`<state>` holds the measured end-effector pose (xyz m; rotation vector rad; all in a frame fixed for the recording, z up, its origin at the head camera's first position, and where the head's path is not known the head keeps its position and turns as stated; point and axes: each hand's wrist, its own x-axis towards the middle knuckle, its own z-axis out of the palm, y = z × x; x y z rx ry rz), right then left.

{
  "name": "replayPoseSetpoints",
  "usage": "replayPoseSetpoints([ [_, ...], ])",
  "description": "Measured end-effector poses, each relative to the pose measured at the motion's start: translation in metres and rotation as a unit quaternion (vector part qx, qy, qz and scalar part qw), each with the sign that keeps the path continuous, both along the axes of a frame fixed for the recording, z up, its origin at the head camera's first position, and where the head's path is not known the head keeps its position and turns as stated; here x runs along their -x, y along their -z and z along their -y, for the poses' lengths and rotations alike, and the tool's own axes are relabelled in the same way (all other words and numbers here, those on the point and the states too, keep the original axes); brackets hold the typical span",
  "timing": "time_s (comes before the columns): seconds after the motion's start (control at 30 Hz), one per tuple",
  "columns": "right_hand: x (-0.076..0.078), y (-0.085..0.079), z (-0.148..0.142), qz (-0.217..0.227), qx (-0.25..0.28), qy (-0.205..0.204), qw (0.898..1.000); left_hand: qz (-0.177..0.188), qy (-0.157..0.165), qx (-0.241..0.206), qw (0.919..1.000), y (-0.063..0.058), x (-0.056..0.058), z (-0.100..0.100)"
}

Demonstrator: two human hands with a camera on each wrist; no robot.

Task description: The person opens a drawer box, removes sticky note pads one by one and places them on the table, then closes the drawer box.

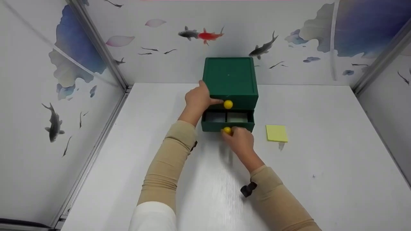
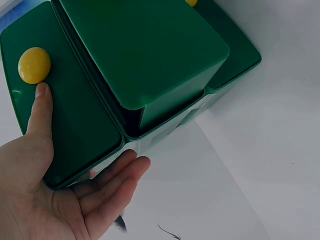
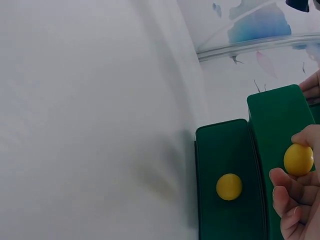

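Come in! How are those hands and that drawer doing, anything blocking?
Left hand on green cabinet. Middle drawer open, right hand pinching its yellow knob. Yellow pad off to the right, not blocking.

In the head view, the right hand (image 1: 241,141) partly covers the round yellow knob (image 1: 227,130) on the pulled-out green drawer (image 1: 212,127). The left wrist view's top edge trims the ball-shaped yellow handle (image 2: 191,2) of the lowest green drawer (image 2: 235,55) to a sliver. The right wrist view's right edge crops the left hand (image 3: 312,90). A dark speck (image 1: 313,176) on the white table (image 1: 321,128) is too small to identify.
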<state>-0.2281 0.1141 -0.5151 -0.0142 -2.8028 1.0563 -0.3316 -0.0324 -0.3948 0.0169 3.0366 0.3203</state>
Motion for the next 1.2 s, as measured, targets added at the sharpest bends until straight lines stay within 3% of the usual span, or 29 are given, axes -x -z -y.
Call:
replayPoseSetpoints([
  [0.53,-0.007,-0.005,-0.003,-0.035,-0.081,-0.043,0.995,0.011,-0.011,0.008,0.9998,-0.001,0.001,0.0],
  [0.87,-0.013,-0.013,-0.003,-0.041,-0.159,-0.081,0.983,0.013,-0.01,0.023,0.9996,-0.002,-0.002,0.002],
  [1.2,-0.022,-0.02,-0.004,-0.047,-0.236,-0.105,0.965,0.007,-0.005,0.008,0.9999,-0.002,-0.001,0.001],
])
